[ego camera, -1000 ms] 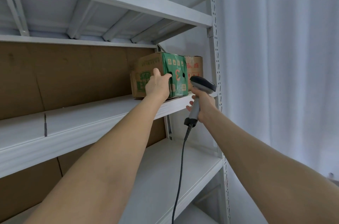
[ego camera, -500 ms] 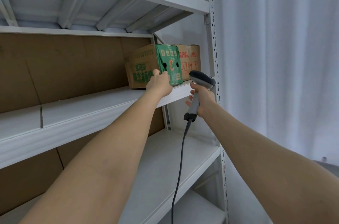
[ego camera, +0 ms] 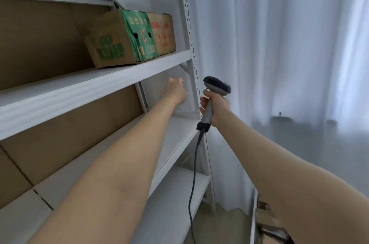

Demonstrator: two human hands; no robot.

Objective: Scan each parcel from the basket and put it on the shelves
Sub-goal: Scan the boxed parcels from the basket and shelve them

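Two parcels now stand at the right end of the upper shelf: the green-printed parcel and, touching it, the red-printed parcel. The left hand, which was on the green one a moment ago, has let go and dropped below the shelf edge, its fingers loosely curled and empty. The right hand grips the scanner. This parcel looks shelved, so fetching another likely follows.

Stockroom: steel shelving, cartons, handheld scanner.
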